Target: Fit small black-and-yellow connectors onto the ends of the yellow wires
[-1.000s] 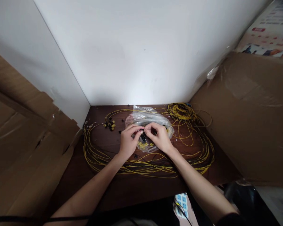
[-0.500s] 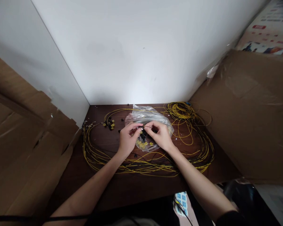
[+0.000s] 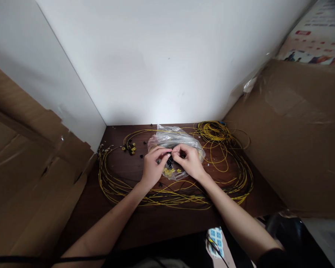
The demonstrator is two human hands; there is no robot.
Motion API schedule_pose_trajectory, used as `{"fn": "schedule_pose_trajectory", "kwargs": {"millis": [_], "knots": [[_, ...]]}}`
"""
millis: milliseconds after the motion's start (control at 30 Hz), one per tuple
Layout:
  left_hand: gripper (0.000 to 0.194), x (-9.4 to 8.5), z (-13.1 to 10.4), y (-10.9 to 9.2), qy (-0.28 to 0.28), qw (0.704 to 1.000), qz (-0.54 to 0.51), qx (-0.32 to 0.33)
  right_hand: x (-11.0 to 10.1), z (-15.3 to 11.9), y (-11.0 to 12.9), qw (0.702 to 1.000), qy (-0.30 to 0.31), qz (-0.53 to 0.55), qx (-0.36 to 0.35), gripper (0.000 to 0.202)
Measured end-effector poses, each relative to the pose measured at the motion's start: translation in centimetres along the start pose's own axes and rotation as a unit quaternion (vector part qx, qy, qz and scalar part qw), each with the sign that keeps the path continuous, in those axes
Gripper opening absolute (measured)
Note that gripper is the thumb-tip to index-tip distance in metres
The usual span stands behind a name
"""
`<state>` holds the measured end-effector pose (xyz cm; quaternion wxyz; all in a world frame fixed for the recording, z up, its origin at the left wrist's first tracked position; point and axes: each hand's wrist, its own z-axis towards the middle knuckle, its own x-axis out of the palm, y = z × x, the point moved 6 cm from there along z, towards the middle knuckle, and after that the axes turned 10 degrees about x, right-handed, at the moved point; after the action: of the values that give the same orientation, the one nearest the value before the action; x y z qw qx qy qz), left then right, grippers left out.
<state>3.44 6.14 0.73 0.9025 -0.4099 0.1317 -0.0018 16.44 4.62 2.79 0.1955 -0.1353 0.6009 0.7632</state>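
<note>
Above a clear plastic bag point(image 3: 170, 136), the fingertips of both hands meet. My left hand point(image 3: 155, 163) pinches a small dark piece too tiny to identify. A thin black wire runs into the pinched thumb and fingers of my right hand point(image 3: 188, 160). Black pieces point(image 3: 169, 162) and yellow pieces point(image 3: 169, 172) lie on the bag just below the hands. Yellow and black cables point(image 3: 173, 199) form a wide loop around the bag on the dark tabletop point(image 3: 123, 227). To the left is a small cluster of yellow and black connectors point(image 3: 131, 149).
A tangled yellow coil point(image 3: 214, 130) lies at the back right. Cardboard point(image 3: 22, 160) stands on the left and a large carton point(image 3: 304, 137) on the right. Behind is a white panel point(image 3: 167, 67). A power strip point(image 3: 216, 240) sits below the front edge.
My left hand has moved slightly right, its fingertips now closer to those of my right hand. The view has shifted very slightly; the cables and bag lie as before.
</note>
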Motion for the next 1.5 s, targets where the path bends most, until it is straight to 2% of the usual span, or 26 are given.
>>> {"fn": "schedule_pose_trajectory", "kwargs": {"millis": [400, 833, 967, 1200, 1300, 1500], "knots": [[0.017, -0.3, 0.0, 1.1, -0.032, 0.995, -0.046, -0.082, -0.3, 0.4, -0.5, 0.999, 0.036, 0.005, 0.015, 0.013], [0.015, 0.0, 0.1, 0.4, 0.008, 1.000, -0.008, -0.019, -0.2, 0.3, -0.1, 0.999, 0.041, -0.018, 0.004, 0.010], [0.016, 0.1, 0.0, 0.8, 0.004, 0.999, -0.021, -0.039, -0.2, 0.3, -0.2, 0.999, 0.037, -0.019, -0.002, 0.011], [0.019, -0.4, 0.0, 1.5, -0.036, 0.993, -0.051, -0.097, -0.9, 0.6, 0.0, 0.999, 0.018, -0.018, -0.021, 0.013], [0.019, -0.4, 0.0, 1.5, -0.041, 0.993, -0.056, -0.096, -0.6, 0.5, 0.0, 0.999, 0.021, -0.024, -0.025, 0.013], [0.016, 0.0, 0.0, 1.1, -0.017, 0.996, -0.043, -0.073, -0.1, 0.4, -0.1, 0.999, 0.016, -0.024, -0.023, 0.012]]}}
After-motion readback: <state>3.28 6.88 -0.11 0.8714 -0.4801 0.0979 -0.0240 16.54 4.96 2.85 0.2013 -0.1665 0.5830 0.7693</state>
